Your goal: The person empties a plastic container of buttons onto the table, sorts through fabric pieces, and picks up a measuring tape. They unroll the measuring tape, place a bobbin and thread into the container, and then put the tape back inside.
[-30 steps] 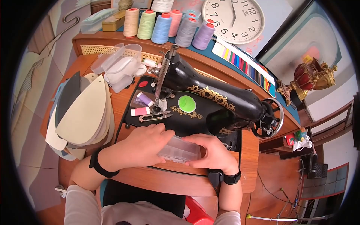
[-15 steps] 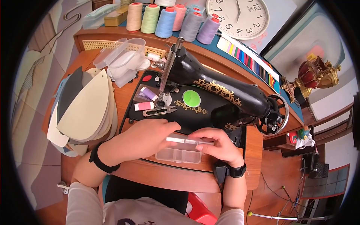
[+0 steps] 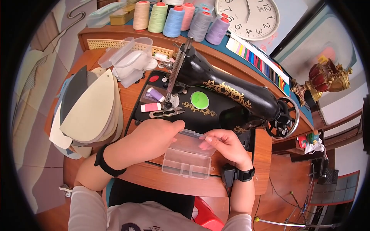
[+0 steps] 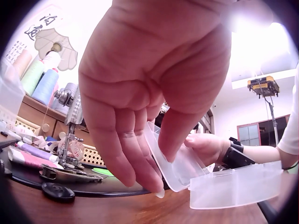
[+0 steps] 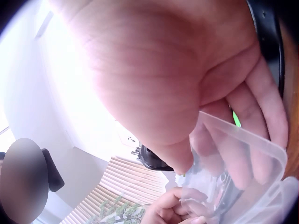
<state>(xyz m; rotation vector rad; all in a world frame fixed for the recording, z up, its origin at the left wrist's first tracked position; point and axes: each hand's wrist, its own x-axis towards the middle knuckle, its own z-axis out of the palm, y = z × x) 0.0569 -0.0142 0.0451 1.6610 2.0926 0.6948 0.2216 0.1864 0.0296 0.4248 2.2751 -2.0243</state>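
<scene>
While both hands pinch the lid (image 3: 189, 142) of the clear box, its divided base (image 3: 186, 164) sits flat on the near tabletop (image 3: 154, 178), in front of the sewing machine (image 3: 227, 86). Lid is tipped up at the base's far side, open. Left hand (image 3: 148, 140) grips the lid's left end, thumb on one face, fingers curled on the other. Right hand (image 3: 230, 148) pinches its right end between thumb and fingers; fingers show through the plastic in the right wrist view. Far left of the box, on the machine bed: snips (image 3: 166, 112), pink spool (image 3: 150, 107) just beside them, purple spool (image 3: 155, 94) behind that. Green disc (image 3: 199, 100) lies on the bed, right of the snips. Left side of tabletop: stack of pointed panels (image 3: 90, 111). Beyond them, an open clear case (image 3: 135, 63) with pale pieces inside, too blurred to name. Far shelf: row of thread cones (image 3: 172, 22), with the color card (image 3: 256, 59) to their right. Clock (image 3: 248, 17) is behind the cones, right side.
</scene>
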